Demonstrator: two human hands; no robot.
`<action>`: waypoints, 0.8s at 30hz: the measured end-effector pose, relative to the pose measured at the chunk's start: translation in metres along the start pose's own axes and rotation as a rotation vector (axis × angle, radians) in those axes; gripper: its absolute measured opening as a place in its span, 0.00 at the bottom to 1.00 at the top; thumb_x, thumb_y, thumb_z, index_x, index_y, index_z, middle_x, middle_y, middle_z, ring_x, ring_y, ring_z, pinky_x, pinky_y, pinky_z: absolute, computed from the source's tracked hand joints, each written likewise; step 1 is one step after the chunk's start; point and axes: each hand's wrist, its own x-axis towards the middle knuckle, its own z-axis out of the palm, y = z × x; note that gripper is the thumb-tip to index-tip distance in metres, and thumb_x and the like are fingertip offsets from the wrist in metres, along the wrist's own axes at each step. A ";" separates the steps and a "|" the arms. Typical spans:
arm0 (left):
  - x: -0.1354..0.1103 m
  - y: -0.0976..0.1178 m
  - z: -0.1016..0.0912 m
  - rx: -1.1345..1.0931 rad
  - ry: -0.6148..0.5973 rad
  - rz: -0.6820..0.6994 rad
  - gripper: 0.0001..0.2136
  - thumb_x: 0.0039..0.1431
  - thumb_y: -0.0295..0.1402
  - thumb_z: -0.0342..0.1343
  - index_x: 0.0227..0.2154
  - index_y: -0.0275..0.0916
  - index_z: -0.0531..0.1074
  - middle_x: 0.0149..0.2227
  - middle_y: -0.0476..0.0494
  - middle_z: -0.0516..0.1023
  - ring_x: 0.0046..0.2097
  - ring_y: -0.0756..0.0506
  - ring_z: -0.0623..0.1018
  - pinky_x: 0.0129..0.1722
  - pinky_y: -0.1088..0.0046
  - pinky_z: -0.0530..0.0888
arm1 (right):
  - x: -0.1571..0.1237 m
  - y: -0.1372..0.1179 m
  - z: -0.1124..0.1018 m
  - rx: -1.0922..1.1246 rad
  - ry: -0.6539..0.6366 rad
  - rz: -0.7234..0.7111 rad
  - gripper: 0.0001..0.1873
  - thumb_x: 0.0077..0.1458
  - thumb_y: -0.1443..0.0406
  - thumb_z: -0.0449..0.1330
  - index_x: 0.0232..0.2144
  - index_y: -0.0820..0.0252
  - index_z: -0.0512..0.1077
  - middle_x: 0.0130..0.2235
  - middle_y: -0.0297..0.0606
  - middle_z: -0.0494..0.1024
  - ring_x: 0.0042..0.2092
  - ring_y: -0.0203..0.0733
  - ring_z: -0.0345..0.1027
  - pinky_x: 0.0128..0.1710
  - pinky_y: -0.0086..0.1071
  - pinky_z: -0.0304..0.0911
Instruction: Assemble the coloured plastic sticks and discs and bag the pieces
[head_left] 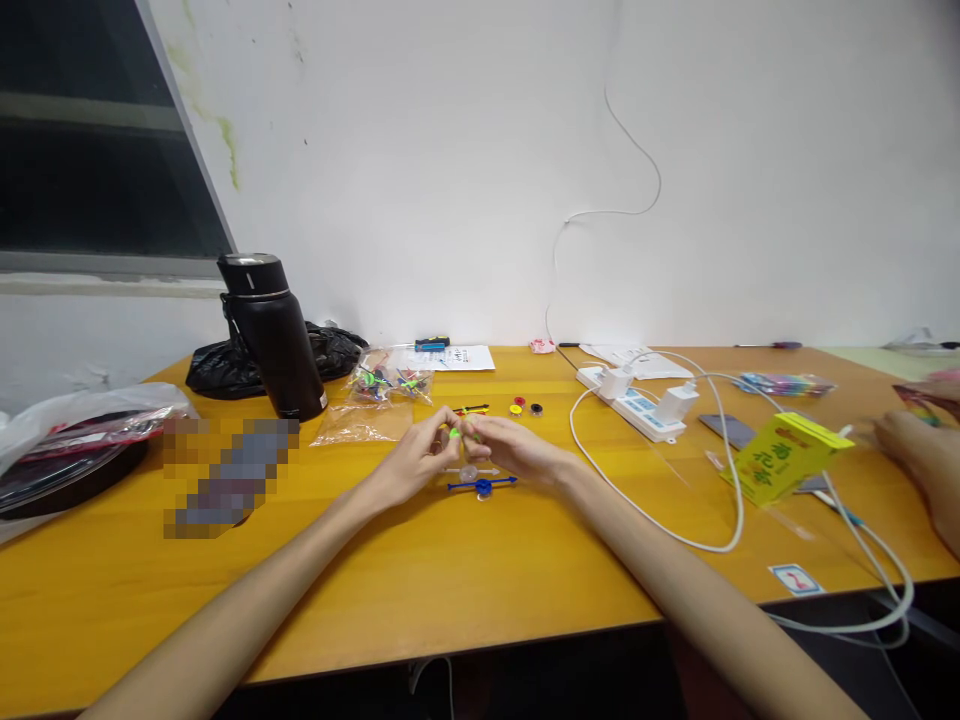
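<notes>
My left hand (415, 456) and my right hand (510, 447) meet over the middle of the orange table (420, 570). Both pinch a small bright green plastic piece (455, 432) between their fingertips. Just below them lie a blue rod-shaped piece (482, 485) and a clear one (469, 470). Behind the hands a thin black, yellow and red piece (471, 409) rests on the table, with small red (519, 401), yellow (515, 410) and black (535, 408) round parts beside it.
A black flask (274, 335) and a black bag (225, 365) stand at the back left, with clear bags of coloured parts (382, 385) nearby. A white power strip (634, 405) with cables, a yellow carton (784, 460) and another person's hand (919, 450) are at the right.
</notes>
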 end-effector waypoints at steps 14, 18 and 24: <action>0.010 -0.008 -0.002 -0.434 0.145 -0.202 0.08 0.57 0.36 0.53 0.39 0.41 0.64 0.37 0.49 0.70 0.29 0.53 0.68 0.25 0.79 0.62 | 0.003 -0.014 -0.021 0.060 0.429 -0.227 0.22 0.52 0.58 0.67 0.47 0.56 0.69 0.33 0.31 0.70 0.32 0.33 0.61 0.38 0.29 0.60; 0.011 -0.008 -0.004 -0.506 0.180 -0.272 0.08 0.54 0.35 0.52 0.37 0.41 0.65 0.34 0.51 0.67 0.27 0.53 0.65 0.24 0.79 0.57 | 0.007 -0.005 -0.018 -0.206 0.468 -0.264 0.22 0.54 0.52 0.66 0.45 0.57 0.68 0.33 0.32 0.75 0.32 0.34 0.63 0.40 0.32 0.60; 0.010 -0.009 -0.002 -0.411 0.151 -0.265 0.09 0.57 0.39 0.56 0.36 0.41 0.65 0.31 0.54 0.63 0.26 0.54 0.61 0.26 0.78 0.57 | 0.004 -0.001 0.001 -0.568 0.315 -0.293 0.17 0.65 0.51 0.56 0.44 0.57 0.65 0.33 0.35 0.77 0.32 0.37 0.65 0.39 0.33 0.62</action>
